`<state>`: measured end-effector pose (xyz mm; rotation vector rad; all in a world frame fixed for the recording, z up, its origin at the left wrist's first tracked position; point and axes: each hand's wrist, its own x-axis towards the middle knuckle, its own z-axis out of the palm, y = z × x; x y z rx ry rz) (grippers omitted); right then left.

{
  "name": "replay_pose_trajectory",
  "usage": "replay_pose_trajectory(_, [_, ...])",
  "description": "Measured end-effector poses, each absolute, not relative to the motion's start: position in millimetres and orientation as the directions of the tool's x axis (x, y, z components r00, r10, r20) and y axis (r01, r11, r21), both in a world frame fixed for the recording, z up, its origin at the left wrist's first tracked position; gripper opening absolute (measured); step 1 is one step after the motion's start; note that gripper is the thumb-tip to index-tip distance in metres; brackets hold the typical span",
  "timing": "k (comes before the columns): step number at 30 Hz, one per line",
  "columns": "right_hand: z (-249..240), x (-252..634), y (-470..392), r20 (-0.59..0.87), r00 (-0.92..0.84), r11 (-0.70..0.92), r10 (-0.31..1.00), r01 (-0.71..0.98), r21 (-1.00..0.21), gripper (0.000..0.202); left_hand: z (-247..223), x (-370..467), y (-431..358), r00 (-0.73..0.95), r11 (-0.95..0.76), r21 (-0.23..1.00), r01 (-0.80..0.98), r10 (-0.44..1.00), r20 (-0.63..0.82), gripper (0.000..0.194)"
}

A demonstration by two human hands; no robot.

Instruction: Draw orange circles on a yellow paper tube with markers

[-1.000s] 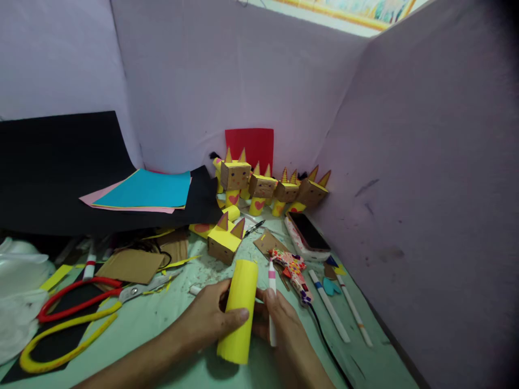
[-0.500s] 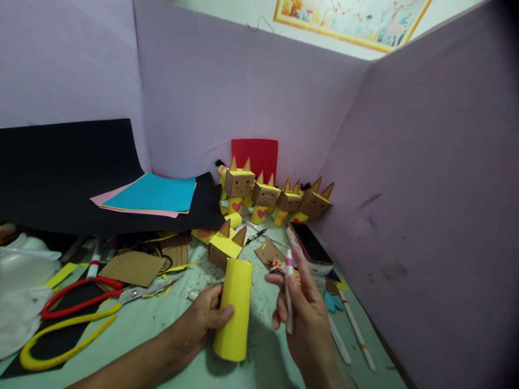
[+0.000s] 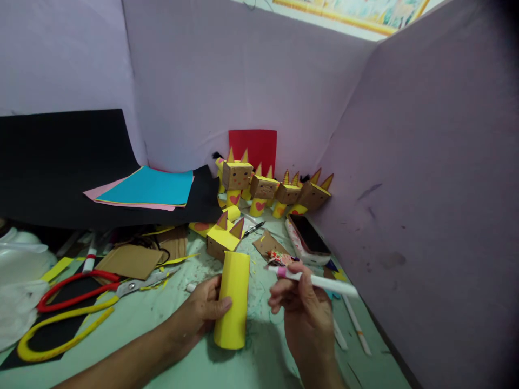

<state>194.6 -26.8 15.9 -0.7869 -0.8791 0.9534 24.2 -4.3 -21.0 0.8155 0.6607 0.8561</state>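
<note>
A yellow paper tube [image 3: 235, 300] stands nearly upright, slightly tilted, with my left hand [image 3: 206, 308] wrapped round its left side, thumb in front. To the right, my right hand [image 3: 306, 308] pinches a white marker [image 3: 324, 282] with a pink band; its tip points left toward the tube without touching it. Just behind the tube lies a cardboard head [image 3: 223, 240] with a yellow top and two pointed ears. Farther back stand several yellow tube figures [image 3: 236, 181] with cardboard heads, pointed ears and red hearts.
Red and yellow-handled scissors [image 3: 77, 294] lie at the left beside cardboard pieces [image 3: 130, 261]. Blue paper [image 3: 148, 186] rests on black sheets [image 3: 60, 162]. A phone [image 3: 308, 235], a black pen [image 3: 254, 229] and a marker [image 3: 357, 324] are on the right. Purple walls surround the table.
The marker in my right hand has swung from upright to nearly level, its banded end now pointing left. My left hand still holds the tube. The view has tilted slightly downward.
</note>
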Motion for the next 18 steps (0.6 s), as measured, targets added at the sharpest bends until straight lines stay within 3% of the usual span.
replay_pose_trajectory(3, [3, 189, -25, 0.324, 0.402, 0.39, 0.857, -0.093, -0.916, 0.037, -19, 26, -6, 0.467, 0.359, 0.875, -0.325, 0.865, -0.181, 0.057])
replay_pose_trajectory(7, [-3, 180, -26, 0.547, 0.445, 0.514, 0.709, 0.205, -0.833, 0.028, -12, 30, -5, 0.411, 0.269, 0.933, -0.239, 0.898, -0.154, 0.06])
replay_pose_trajectory(10, [-5, 178, -25, 0.608, 0.44, 0.53, 0.662, 0.299, -0.793, 0.025, -12, 31, -4, 0.39, 0.272, 0.936, -0.223, 0.905, -0.17, 0.057])
replay_pose_trajectory(18, [-6, 182, -18, 0.582, 0.379, 0.422, 0.72, 0.426, -0.8, 0.021, -12, 31, -4, 0.414, 0.284, 0.931, -0.228, 0.894, -0.171, 0.058])
